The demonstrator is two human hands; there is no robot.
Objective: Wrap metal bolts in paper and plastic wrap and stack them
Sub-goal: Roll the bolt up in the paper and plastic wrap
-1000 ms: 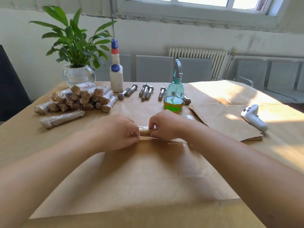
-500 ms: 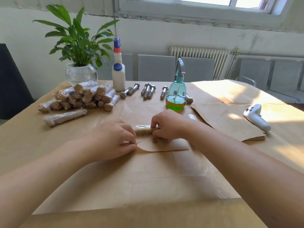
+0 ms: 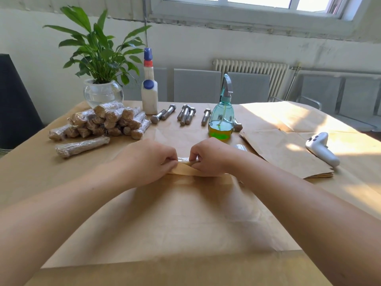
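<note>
nearest the camera, two bare forearms reach over a large sheet of brown paper spread on the desk. at mid-desk the left hand and right hand meet over a small paper-wrapped bolt lying crosswise between them. the left grip is closed, fingers curled and pinching the roll's left end with its paper flap; the right grip is likewise curled, pinching the right end. a strip of clear plastic wrap shows glossy along the roll's far side, and the bolt itself is hidden.

further out on the left lies a single long wrapped bundle, and beyond it a stacked pile of wrapped bolts. to the right sits a stack of cut paper sheets, with a white controller just past its edge. behind the hands stands a green spray bottle, then a row of bare bolts apart from one another. farthest back are a white glue bottle and a potted plant in a glass bowl.
</note>
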